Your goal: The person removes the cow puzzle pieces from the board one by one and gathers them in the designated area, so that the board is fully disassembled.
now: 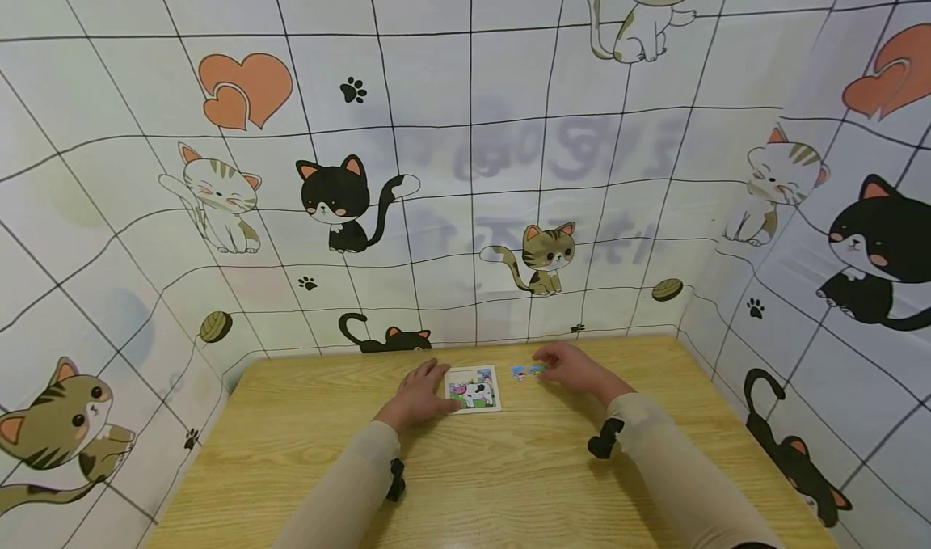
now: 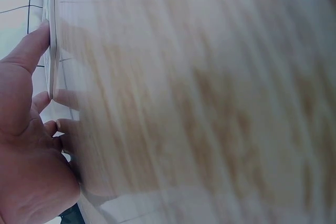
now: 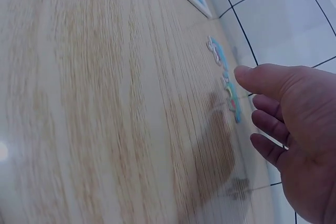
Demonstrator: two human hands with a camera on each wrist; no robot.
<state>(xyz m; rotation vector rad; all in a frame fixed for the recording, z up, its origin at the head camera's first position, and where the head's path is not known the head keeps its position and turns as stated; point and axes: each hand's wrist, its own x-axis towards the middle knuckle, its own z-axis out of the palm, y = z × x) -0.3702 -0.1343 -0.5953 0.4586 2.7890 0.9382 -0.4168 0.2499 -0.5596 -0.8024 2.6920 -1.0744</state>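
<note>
A small framed jigsaw puzzle [image 1: 473,389] with a cow picture lies flat on the wooden table. My left hand [image 1: 420,394] rests at its left side, thumb on the lower left corner and fingers stretched along the edge. In the left wrist view, the thumb [image 2: 34,48] touches the thin side of the puzzle's frame [image 2: 52,40]. To the right of the frame lie two colourful puzzle pieces [image 1: 519,373], side by side. Over the right-hand piece [image 3: 231,95] hovers my right hand [image 3: 304,114], its fingers loosely bent with a gap between thumb and fingers.
The light wooden table [image 1: 480,476] ends at the back against a white cloth wall [image 1: 436,290] printed with cats and grid lines. Similar cloth hangs on both sides. Each sleeve carries a black wrist device [image 1: 605,439].
</note>
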